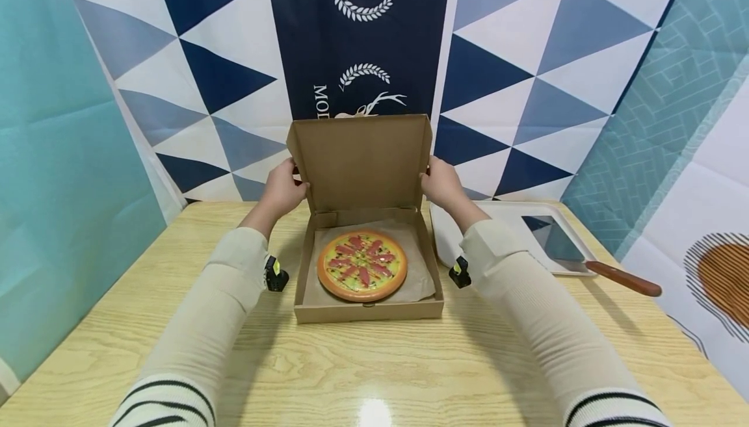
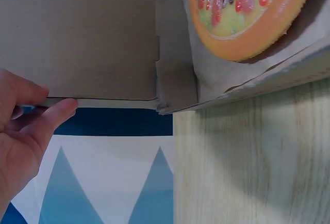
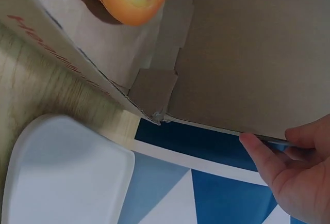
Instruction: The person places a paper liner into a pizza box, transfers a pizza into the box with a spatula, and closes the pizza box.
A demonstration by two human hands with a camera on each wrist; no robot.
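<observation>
A cardboard pizza box (image 1: 368, 312) stands on the table with its lid (image 1: 363, 164) raised upright at the back. Inside, on brown paper (image 1: 418, 271), lies a whole round pizza (image 1: 363, 266) with red strips on a yellow top. My left hand (image 1: 283, 190) pinches the lid's left edge; in the left wrist view thumb and fingers lie on either side of that edge. On the opposite side my right hand (image 1: 441, 183) pinches the lid's right edge, as the right wrist view also shows (image 3: 304, 167).
Right of the box lies a white tray (image 1: 564, 219), partly behind my right arm. A spatula (image 1: 623, 277) with a wooden handle rests across it, its handle past the tray's edge. A patterned cloth (image 1: 234, 43) hangs behind the table (image 1: 328, 375).
</observation>
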